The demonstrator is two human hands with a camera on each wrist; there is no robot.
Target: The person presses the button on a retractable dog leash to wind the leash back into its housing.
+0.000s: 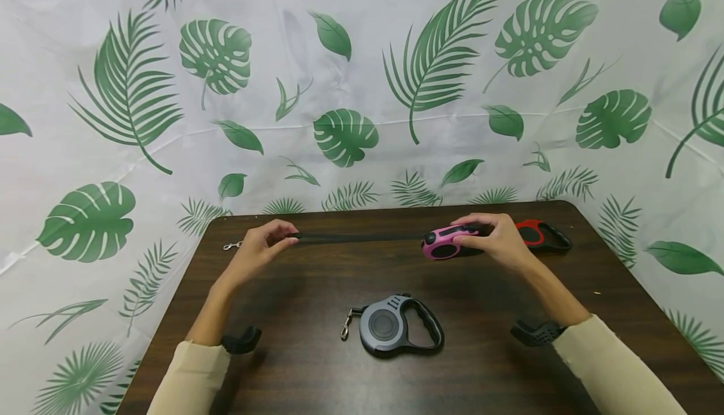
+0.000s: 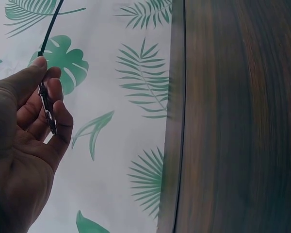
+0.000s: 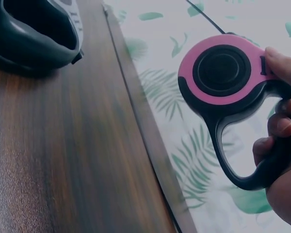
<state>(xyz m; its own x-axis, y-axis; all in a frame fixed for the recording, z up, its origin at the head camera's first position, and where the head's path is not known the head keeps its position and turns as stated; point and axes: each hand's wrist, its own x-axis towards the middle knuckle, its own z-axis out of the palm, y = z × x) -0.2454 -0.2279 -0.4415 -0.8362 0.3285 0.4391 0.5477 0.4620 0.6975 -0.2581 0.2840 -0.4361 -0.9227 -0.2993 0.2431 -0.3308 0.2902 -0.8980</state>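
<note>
My right hand (image 1: 491,236) grips the black handle of a pink retractable dog leash (image 1: 444,243), fingers wrapped through its loop in the right wrist view. A black strap (image 1: 362,237) runs taut from its casing across to my left hand (image 1: 268,239). There, thumb and fingers pinch the strap's end, and a metal clip (image 2: 48,114) hangs against the curled fingers in the left wrist view. Both hands are raised over the far part of the table. Nearer lies a grey retractable leash (image 1: 384,326) with its clip (image 1: 345,327) pointing left.
A red and black retractable leash (image 1: 534,236) lies at the back right, partly behind my right hand. Another metal clip (image 1: 232,246) shows at the back left of the dark wooden table (image 1: 317,377). A leaf-patterned white sheet (image 1: 271,144) hangs behind the table.
</note>
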